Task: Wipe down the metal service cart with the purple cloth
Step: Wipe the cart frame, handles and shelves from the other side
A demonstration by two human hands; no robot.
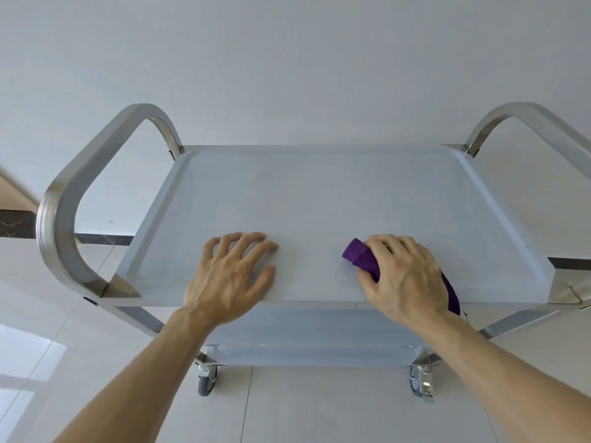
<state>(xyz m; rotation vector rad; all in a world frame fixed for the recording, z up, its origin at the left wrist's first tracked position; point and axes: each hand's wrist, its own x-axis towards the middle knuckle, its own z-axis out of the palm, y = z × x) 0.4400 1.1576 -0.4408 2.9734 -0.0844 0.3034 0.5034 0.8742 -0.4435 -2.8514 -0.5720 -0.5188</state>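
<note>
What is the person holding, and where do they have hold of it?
The right hand grips the folded purple cloth across its middle, both ends poking out. The left hand holds nothing, resting on the cart's top shelf.

A plain white wall (287, 59) fills the background. Below it runs a dark, marble-veined baseboard (16, 223) — seen at the left and again at the right edge. The floor (319, 407) is pale glossy tile with thin grout lines — window light reflects at lower left.
</note>
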